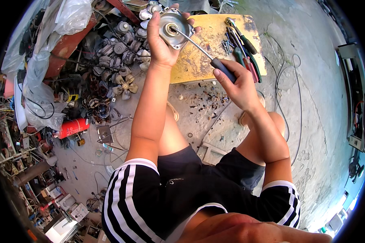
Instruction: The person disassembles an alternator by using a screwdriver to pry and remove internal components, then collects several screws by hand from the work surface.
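1. Fingers of the left hand curl around the edge of a round metal cover, held up at the top of the frame, left of centre.
2. The right hand, right of centre, is wrapped around the dark handle of a screwdriver; its tip sits at the ring in the cover's middle.
3. Beyond them I see a worn yellow tabletop, with hand tools bunched on its right side.
4. Toward the upper left, metal parts lie heaped.
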The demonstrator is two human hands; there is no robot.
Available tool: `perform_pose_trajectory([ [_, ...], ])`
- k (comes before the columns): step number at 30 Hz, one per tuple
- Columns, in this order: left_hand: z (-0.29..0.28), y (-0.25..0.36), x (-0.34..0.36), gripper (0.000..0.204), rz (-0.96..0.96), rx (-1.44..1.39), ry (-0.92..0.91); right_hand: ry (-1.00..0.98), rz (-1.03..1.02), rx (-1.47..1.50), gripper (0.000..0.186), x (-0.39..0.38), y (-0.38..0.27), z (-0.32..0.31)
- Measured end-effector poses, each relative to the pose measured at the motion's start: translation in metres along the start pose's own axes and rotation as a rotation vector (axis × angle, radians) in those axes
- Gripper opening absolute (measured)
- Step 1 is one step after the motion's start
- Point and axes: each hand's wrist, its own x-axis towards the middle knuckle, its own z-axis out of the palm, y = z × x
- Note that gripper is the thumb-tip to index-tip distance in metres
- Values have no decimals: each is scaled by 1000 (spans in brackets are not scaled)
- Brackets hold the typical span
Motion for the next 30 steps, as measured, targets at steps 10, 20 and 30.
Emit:
perform_pose_trajectory([
  [10, 22, -11, -6, 57, 104, 217, 127, 126, -77, -338, 24, -10, -3, 29],
  [20, 17, -21, -1, 54, 159, 226, 114, -169, 469, 526, 38, -15, -13, 44],
  [30, 11, -30, -2, 50, 137, 222, 137, -382, 670, 891, 36, -7, 0, 18],
])
